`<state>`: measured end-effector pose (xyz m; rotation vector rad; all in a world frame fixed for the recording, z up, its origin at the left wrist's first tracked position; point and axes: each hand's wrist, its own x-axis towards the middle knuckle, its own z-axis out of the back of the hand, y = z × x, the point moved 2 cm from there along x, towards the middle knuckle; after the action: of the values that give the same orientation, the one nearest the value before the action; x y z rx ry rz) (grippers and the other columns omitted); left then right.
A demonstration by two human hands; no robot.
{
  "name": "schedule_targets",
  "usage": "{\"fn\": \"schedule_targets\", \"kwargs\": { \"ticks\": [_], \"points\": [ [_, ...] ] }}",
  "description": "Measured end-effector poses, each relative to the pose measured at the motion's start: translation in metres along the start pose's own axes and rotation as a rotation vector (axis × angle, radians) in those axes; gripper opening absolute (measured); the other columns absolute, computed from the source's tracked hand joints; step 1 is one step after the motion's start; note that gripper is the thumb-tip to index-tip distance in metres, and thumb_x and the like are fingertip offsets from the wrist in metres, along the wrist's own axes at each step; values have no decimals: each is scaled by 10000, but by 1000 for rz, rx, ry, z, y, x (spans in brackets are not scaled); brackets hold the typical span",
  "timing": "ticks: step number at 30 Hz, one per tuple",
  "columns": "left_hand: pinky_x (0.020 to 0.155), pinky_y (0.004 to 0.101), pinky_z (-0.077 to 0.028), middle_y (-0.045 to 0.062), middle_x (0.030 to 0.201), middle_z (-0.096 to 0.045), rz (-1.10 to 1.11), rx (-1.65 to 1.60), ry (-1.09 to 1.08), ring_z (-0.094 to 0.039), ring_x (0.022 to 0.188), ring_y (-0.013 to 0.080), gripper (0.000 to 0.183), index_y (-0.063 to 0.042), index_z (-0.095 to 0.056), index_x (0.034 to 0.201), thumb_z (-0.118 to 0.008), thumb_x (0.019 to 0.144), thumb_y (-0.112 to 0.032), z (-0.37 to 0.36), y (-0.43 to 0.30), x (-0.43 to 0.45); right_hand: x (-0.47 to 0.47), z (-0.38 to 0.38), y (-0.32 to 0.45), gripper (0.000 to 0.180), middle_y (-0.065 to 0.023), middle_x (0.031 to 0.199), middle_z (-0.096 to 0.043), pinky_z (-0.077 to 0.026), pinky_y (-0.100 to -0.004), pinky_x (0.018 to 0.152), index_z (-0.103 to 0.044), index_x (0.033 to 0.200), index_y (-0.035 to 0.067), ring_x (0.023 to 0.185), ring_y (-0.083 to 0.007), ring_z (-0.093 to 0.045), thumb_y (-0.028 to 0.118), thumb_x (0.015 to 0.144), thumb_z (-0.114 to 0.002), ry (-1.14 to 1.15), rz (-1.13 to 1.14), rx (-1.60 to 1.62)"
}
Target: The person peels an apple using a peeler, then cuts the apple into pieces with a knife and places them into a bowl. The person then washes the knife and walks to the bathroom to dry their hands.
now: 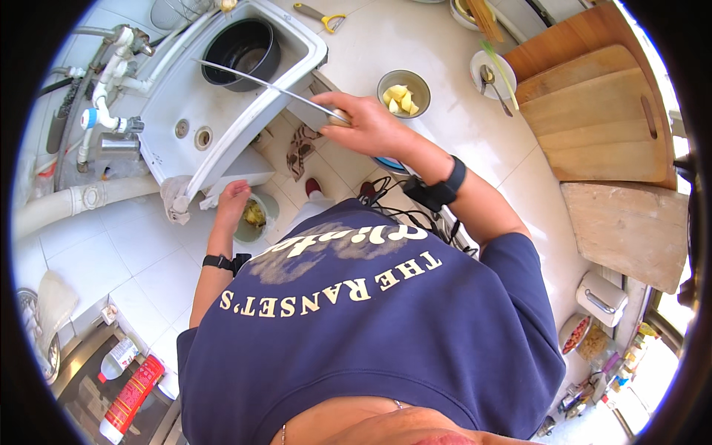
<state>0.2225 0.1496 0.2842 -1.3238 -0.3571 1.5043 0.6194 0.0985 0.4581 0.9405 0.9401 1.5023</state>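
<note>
My right hand (361, 125) grips the pale handle of a long knife (267, 84), its blade seen edge-on as a thin line. The blade reaches left across the sink's rim, its tip appearing over a black pot (242, 55) inside the white sink (167, 139). Just right of this hand stands a metal bowl (424, 104) with peeled pale-yellow pieces (399, 99), perhaps potato. Lower left, my left hand (231, 196) hangs beside a light bucket (269, 207) with yellowish scraps (254, 214) in it. Its fingers are curled; whether they hold anything is hidden.
A yellow-grey peeler (322, 18) lies on the counter beyond the sink. On the right are a white plate (478, 67) with spoon and scallion, and wooden boards (601, 117). White pipes (103, 105) run along the left wall. Dark cables (400, 208) hang by my waist.
</note>
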Motion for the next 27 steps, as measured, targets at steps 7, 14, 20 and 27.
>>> {"fn": "schedule_targets", "kwargs": {
  "ticks": [7, 14, 20, 27],
  "points": [
    [804, 280, -502, 52, 1019, -652, -261, 417, 310, -609, 924, 134, 277, -11, -600, 1110, -651, 863, -125, -56, -67, 23, -92, 45, 16, 406, -73, 748, -617, -478, -285, 652, -597, 1209, 81, 672, -127, -557, 97, 809, -666, -131, -92, -77],
    [682, 237, -488, 37, 994, -619, -230, 22, 613, -583, 834, 98, 378, -24, -525, 1208, -663, 883, -160, -143, -150, 51, -203, 25, 9, 434, 57, 721, -503, -394, -196, 539, -566, 1263, 64, 598, -31, -446, 66, 839, -664, -600, -455, -61],
    [830, 331, -517, 137, 1148, -536, -101, -255, 762, -600, 978, 231, 648, -37, -288, 1397, -665, 898, -206, -238, -198, 68, -281, -14, 21, 360, 56, 714, -518, -383, -191, 504, -553, 1227, 29, 573, -27, -454, 61, 877, -628, -1056, -528, 169],
    [828, 366, -530, 106, 1008, -594, 34, -309, 978, -594, 910, 227, 326, -58, -510, 1207, -603, 928, -197, -303, -178, 139, -396, -59, 93, 513, 20, 778, -595, -455, -199, 529, -490, 1307, -13, 617, -46, -534, 132, 861, -700, -1514, -612, 131]
  ]
}}
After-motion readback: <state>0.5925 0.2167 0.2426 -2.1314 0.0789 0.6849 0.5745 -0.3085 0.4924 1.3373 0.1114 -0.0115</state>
